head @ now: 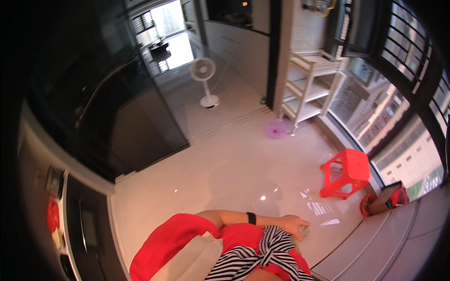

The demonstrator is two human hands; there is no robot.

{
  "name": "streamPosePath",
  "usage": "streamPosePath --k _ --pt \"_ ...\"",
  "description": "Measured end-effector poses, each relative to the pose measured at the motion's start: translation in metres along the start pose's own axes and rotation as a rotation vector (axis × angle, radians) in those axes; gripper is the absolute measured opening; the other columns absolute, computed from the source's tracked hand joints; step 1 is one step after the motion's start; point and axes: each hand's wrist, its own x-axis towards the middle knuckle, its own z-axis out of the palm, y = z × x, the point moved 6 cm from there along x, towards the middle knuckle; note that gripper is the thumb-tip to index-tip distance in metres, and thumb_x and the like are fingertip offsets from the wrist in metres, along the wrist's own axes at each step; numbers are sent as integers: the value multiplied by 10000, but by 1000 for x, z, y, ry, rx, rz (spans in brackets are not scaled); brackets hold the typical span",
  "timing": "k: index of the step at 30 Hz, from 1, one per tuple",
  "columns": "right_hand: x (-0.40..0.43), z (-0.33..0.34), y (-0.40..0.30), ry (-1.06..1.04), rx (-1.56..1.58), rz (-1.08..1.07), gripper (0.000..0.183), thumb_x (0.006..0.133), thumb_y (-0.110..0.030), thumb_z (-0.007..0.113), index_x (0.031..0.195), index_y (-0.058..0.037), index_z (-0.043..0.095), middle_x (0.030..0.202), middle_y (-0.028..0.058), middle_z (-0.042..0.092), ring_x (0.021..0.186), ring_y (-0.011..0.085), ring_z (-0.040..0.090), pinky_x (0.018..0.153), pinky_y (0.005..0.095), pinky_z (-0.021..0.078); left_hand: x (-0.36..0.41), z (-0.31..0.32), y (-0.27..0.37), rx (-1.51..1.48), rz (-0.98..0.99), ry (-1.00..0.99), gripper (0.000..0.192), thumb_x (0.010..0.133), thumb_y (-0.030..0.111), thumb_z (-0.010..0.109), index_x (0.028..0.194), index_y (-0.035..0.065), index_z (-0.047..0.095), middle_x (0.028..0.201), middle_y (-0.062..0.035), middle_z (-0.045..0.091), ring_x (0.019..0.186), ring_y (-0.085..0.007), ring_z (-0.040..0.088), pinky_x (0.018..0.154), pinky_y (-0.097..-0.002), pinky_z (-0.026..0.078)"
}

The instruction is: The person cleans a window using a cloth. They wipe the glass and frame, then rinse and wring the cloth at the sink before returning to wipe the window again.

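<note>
My left arm, with a black wristband, reaches across to the right from a red sleeve. My left hand (292, 223) is closed around a crumpled beige-grey cloth (303, 232), low over the glossy tiled floor (225, 165). Below the cloth a sliver of skin shows beside the black-and-white striped fabric (246, 261) on my front; it may be part of my right arm. My right hand itself is out of view. A cream cloth (197, 258) lies over the red garment near my left shoulder.
A red plastic stool (357, 165) stands at the right by the windows, near a box (385, 200). Farther off are a white shelf trolley (306, 84), a purple round object (275, 129) and a white pedestal fan (206, 84). Dark sliding doors (147, 130) and a cabinet (86, 224) line the left.
</note>
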Motion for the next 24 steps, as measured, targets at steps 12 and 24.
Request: streamPosePath --k 12,24 --pt "110 -232 19 509 414 -520 404 814 -217 551 1178 -49 500 1151 184 531 990 383 538 844 426 434 160 -160 -22 -91 -200 543 702 628 395 683 1229 98 475 1074 -192 574 996 -336 545 846 -388 429" --pt "204 -317 76 -47 1925 -295 515 857 -397 530 1269 -113 409 1248 69 489 1126 210 486 926 390 429 311 -173 32 -820 136 327 764 772 247 671 1355 -5 247 1293 -152 417 1192 -212 406 991 -312 323"
